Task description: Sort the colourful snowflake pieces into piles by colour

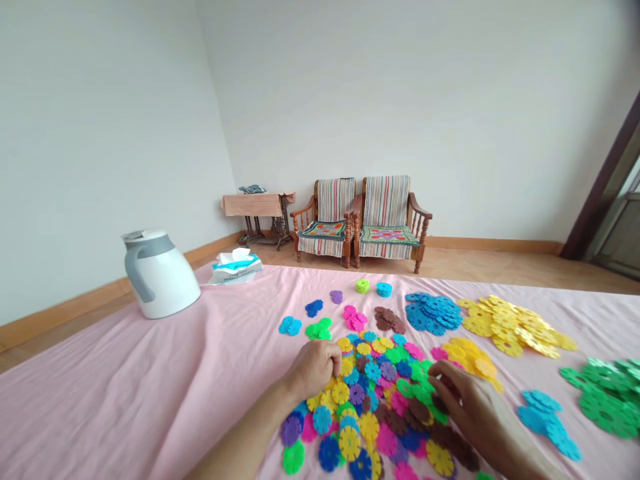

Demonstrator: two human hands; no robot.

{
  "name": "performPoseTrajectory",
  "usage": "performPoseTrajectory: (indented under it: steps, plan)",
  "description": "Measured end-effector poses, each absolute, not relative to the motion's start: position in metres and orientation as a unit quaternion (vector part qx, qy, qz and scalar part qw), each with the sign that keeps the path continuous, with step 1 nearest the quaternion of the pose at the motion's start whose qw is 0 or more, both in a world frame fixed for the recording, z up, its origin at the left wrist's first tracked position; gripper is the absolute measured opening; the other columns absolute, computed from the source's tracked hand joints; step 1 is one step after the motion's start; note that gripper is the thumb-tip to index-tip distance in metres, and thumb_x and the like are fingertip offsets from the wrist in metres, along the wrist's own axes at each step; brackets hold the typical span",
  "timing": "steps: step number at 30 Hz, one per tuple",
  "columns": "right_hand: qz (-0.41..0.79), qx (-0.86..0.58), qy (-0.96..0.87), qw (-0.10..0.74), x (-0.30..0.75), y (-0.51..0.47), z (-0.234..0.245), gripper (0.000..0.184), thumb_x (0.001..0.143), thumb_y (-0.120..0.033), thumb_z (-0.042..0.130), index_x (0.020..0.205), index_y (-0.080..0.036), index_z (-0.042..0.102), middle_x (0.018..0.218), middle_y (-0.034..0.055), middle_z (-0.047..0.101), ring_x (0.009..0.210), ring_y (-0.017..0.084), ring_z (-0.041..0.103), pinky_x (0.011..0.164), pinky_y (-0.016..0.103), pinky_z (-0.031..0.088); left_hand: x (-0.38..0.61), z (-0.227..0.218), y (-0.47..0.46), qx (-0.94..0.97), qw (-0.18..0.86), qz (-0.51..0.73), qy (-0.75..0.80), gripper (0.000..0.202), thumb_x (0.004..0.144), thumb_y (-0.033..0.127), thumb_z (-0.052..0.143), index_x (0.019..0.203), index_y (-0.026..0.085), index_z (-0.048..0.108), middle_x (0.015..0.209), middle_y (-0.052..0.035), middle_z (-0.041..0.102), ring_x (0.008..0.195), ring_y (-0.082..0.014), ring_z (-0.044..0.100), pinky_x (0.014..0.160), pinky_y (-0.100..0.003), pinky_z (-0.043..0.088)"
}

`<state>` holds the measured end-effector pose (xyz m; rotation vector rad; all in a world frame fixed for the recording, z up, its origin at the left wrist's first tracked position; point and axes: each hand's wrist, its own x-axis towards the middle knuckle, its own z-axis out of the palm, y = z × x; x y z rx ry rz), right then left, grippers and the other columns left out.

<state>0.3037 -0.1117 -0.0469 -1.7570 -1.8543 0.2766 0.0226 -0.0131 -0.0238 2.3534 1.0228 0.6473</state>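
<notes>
A mixed pile of plastic snowflake discs (373, 370) in many colours lies on the pink cloth between my two hands. My left hand (315, 368) is closed at the pile's left edge, fingers curled down against yellow discs. Whatever its fingertips may hold is hidden. On the right, my right hand (467, 397) has its thumb and forefinger drawn together beside the green discs (424, 385) in the pile. I cannot make out what is between those fingertips. Brown discs (453, 443) lie below this hand.
Behind the pile sit small groups: green discs (319, 329), pink discs (354, 319), brown discs (390, 320). Larger heaps of blue discs (434, 313), yellow discs (515, 325) and green discs (610, 398) spread rightward. A white jug (167, 283) and tissue pack (237, 265) stand left.
</notes>
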Motion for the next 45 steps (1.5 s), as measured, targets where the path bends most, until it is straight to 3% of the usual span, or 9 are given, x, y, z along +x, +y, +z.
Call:
performPoseTrajectory:
  steps: [18,21,24,28,33,37,45]
  plan:
    - [0.127,-0.655,-0.686,0.291,0.304,-0.113,-0.05,0.029,0.088,-0.041,0.035,0.079,-0.023,0.056,0.068,0.0015,0.065,0.061,0.017,0.059,0.059,0.026,0.042,0.023,-0.026,-0.014,0.866,0.221,0.269,0.359,0.028,0.061,-0.001,0.035,0.054,0.017,0.056,0.059,0.0004,0.057,0.063,-0.0126,0.054,0.065,-0.023,0.04]
    - [0.127,-0.654,-0.689,0.285,0.304,-0.112,-0.052,0.029,0.088,-0.04,0.034,0.079,-0.022,0.055,0.07,0.0018,0.065,0.063,0.017,0.059,0.062,0.026,0.043,0.03,-0.019,-0.022,0.86,0.189,0.317,0.353,0.029,0.069,0.0,0.038,0.069,0.016,0.062,0.07,-0.0022,0.06,0.074,-0.0148,0.055,0.07,-0.024,0.042]
    - [0.119,-0.65,-0.695,0.283,0.303,-0.112,-0.05,0.03,0.088,-0.04,0.034,0.076,-0.023,0.055,0.068,0.001,0.065,0.062,0.016,0.059,0.061,0.026,0.042,0.042,-0.01,-0.034,0.864,0.179,0.341,0.324,0.023,0.08,0.011,0.047,0.092,0.019,0.065,0.089,-0.0053,0.06,0.089,-0.0172,0.054,0.081,-0.028,0.042]
    - [0.102,-0.645,-0.703,0.282,0.301,-0.113,-0.046,0.03,0.089,-0.039,0.034,0.074,-0.023,0.055,0.068,-0.0001,0.065,0.063,0.016,0.06,0.06,0.025,0.042,0.055,-0.006,-0.044,0.886,0.168,0.309,0.302,0.03,0.079,0.025,0.06,0.108,0.023,0.063,0.095,-0.0063,0.059,0.094,-0.02,0.052,0.087,-0.034,0.041]
    - [0.097,-0.643,-0.707,0.278,0.299,-0.113,-0.047,0.029,0.089,-0.038,0.034,0.073,-0.023,0.053,0.068,0.0003,0.064,0.063,0.016,0.06,0.06,0.024,0.042,0.062,-0.013,-0.045,0.903,0.141,0.273,0.3,0.025,0.075,0.026,0.065,0.1,0.023,0.068,0.092,-0.0063,0.061,0.091,-0.0213,0.053,0.084,-0.036,0.042]
    - [0.1,-0.641,-0.709,0.276,0.3,-0.112,-0.052,0.028,0.089,-0.038,0.035,0.072,-0.024,0.051,0.068,-0.0005,0.064,0.062,0.015,0.06,0.058,0.023,0.041,0.065,-0.014,-0.045,0.894,0.144,0.286,0.313,0.017,0.082,0.022,0.056,0.092,0.022,0.071,0.082,-0.0049,0.063,0.084,-0.0182,0.055,0.078,-0.031,0.043]
    - [0.099,-0.637,-0.706,0.294,0.303,-0.109,-0.061,0.026,0.09,-0.039,0.035,0.075,-0.024,0.05,0.07,-0.0002,0.064,0.066,0.017,0.061,0.061,0.025,0.043,0.023,-0.01,0.0,0.76,0.144,0.421,0.473,0.022,0.083,0.027,0.051,0.079,0.015,0.069,0.075,-0.0036,0.065,0.068,-0.0139,0.058,0.064,-0.023,0.044]
